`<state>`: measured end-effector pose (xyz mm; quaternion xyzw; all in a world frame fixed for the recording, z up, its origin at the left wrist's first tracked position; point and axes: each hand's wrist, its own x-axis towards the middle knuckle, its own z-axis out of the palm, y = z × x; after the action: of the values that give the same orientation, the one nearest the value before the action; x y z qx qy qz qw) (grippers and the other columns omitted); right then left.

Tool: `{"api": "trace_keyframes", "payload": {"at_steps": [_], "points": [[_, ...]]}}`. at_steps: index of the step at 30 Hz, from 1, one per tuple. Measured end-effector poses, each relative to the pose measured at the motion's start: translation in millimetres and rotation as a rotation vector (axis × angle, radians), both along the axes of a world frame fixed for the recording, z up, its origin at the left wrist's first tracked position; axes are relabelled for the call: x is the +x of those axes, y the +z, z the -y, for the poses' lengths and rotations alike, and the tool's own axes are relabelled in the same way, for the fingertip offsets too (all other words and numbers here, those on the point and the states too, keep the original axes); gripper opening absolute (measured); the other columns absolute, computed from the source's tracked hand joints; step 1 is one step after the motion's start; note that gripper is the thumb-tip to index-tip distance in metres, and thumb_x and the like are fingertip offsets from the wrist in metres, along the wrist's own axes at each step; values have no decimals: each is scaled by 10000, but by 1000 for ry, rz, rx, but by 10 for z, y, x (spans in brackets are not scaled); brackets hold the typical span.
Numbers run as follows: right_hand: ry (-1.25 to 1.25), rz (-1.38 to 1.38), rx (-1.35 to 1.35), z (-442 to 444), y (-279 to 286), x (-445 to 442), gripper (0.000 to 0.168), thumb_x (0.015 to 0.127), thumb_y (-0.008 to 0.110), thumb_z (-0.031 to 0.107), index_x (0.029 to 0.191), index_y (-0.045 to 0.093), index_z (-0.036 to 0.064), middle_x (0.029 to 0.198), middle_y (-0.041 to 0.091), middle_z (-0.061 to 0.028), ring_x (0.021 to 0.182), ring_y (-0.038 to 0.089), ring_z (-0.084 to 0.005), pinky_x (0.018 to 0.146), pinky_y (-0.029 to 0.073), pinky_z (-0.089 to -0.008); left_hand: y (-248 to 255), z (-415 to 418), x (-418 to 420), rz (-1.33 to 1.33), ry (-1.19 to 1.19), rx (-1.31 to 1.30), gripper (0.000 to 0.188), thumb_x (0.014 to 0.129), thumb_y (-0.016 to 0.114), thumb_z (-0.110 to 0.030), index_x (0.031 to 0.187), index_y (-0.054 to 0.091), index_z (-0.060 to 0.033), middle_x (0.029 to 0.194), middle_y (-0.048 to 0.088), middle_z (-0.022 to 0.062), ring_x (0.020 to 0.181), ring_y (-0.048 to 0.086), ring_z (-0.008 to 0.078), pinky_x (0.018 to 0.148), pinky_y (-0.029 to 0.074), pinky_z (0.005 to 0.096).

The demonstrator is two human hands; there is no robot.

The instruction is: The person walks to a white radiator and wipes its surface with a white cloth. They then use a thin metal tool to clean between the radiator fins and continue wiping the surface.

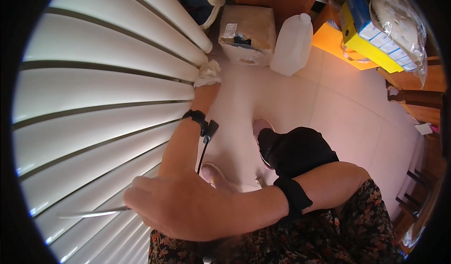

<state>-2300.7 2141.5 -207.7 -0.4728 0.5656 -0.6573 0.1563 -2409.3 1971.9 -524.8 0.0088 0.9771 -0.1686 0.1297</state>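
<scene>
A crumpled white cloth or tissue [208,73] is gripped in my left hand [206,94], low against the ends of a white column radiator [105,84]. My right hand [158,204] crosses over my left forearm and is shut on a thin metal tool [93,214], blade-like and pointing left in front of the radiator columns. The tool's handle end is hidden in the fist. Black straps circle both wrists. Beside the left wrist strap hangs a small black device [211,131] with a cable.
Ahead on the tiled floor [352,123] stand a worn cardboard box [248,35] and a translucent plastic jug [293,43]. An orange bag [329,42], a yellow box [373,52] and plastic-wrapped goods [398,24] are at upper right. My pink shoes [213,174] are below.
</scene>
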Motion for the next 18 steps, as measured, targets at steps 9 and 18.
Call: {"api": "trace_keyframes", "payload": {"at_steps": [9, 18], "points": [[-71, -14, -72, 103, -33, 130, 86, 806, 574, 87, 755, 532, 32, 692, 577, -105, 600, 615, -292, 578, 502, -404, 1048, -78, 799, -407, -135, 176, 242, 932, 544, -301, 975, 686, -110, 891, 680, 97, 900, 633, 298, 766, 490, 416], [92, 89, -353, 33, 214, 224, 109, 852, 602, 95, 798, 589, 1, 655, 595, -157, 606, 595, -359, 578, 478, -439, 3121, -63, 926, -503, -27, 154, 256, 932, 580, -252, 1175, 636, -194, 1128, 628, 107, 1040, 580, 309, 909, 452, 413]]}}
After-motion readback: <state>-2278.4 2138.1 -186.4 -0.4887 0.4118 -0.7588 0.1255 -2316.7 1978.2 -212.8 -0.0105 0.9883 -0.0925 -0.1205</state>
